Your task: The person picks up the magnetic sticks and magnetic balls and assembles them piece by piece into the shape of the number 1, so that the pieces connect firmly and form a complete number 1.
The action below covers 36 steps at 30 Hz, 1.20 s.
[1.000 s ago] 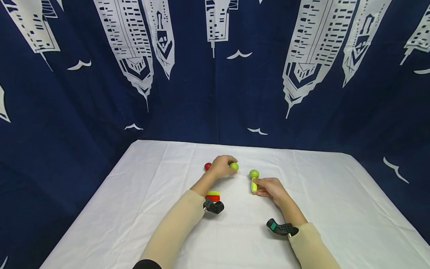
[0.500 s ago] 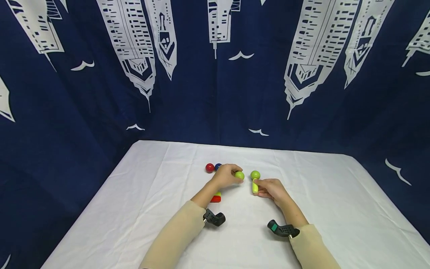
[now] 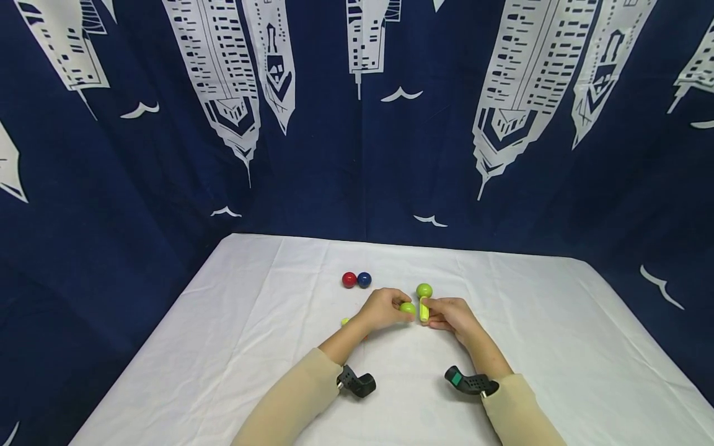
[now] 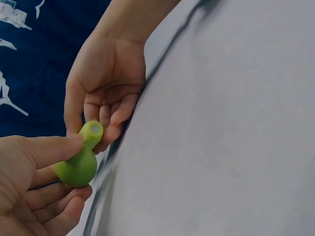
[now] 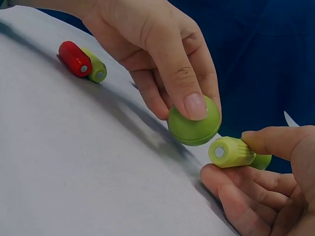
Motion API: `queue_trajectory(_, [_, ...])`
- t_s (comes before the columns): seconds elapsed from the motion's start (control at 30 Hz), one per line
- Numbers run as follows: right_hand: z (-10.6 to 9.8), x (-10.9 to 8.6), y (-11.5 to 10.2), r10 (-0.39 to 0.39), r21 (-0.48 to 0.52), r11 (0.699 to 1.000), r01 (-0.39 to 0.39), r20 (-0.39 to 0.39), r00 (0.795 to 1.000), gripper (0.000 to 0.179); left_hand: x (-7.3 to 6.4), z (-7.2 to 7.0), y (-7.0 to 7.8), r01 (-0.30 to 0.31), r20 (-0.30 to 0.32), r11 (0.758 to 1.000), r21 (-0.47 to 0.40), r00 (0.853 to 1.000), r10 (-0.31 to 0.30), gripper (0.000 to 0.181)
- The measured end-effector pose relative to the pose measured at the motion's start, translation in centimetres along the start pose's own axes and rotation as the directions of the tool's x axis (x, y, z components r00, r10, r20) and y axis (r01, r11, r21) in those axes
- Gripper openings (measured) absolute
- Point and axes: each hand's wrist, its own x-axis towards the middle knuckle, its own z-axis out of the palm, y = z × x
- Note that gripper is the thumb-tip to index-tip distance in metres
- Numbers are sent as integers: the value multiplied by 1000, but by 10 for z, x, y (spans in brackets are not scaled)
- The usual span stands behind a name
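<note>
A: What is the left hand (image 3: 383, 308) holding?

B: A green ball (image 5: 192, 132), pinched between thumb and fingers that stand only as wide as the ball. It is smooth and lime green, with a fine seam curving round it.

A: And the right hand (image 3: 454, 314)?

B: Thumb and forefinger pinch a short yellow-green stick (image 5: 234, 153), the other fingers bent loosely below. It is paler than the ball, with grooves along its side and a round grey disc (image 5: 219, 152) in its near end.

A: Anything at its far end?

B: A second green ball (image 3: 424, 290), touching it and much the same shade.

A: Where is all this?

B: Over the middle of the white table (image 3: 223, 371). The first ball is just left of the stick, with a small gap showing from the head. Whether the stick rests on the cloth I can't tell.

A: What else is there?

B: Far and to the left, a red ball (image 3: 349, 280) and a blue ball (image 3: 364, 280) sit side by side. Nearer, mostly hidden from the head camera by the left forearm (image 3: 341, 344), a red stick (image 5: 73, 58) lies beside another yellow-green one (image 5: 98, 64).
</note>
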Motion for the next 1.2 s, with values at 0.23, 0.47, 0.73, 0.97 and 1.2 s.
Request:
queue_trajectory(0.23, [-1, -1, -2, -3, 13, 1000, 3, 14, 1000, 39, -7, 7, 7, 57, -1, 997, -44, 998, -57, 32])
queue_trajectory(0.47, [-1, 1, -4, 8, 13, 1000, -9, 14, 1000, 41, -15, 15, 4, 126, -6, 982, -142, 992, -128, 28])
queue_trajectory(0.73, [0, 0, -7, 18, 0, 1000, -18, 11, 1000, 42, -21, 20, 7, 226, 38, 933, -280, 974, -225, 31])
queue_trajectory(0.97, [0, -1, -10, 23, 9, 1000, -23, 4, 1000, 43, -22, 27, 11, 300, 22, 859, -415, 947, -320, 29])
queue_trajectory(1.2, [-1, -3, -9, 19, 8, 1000, -19, 1, 1000, 46, -22, 39, 21, 305, -14, 787, -536, 929, -369, 25])
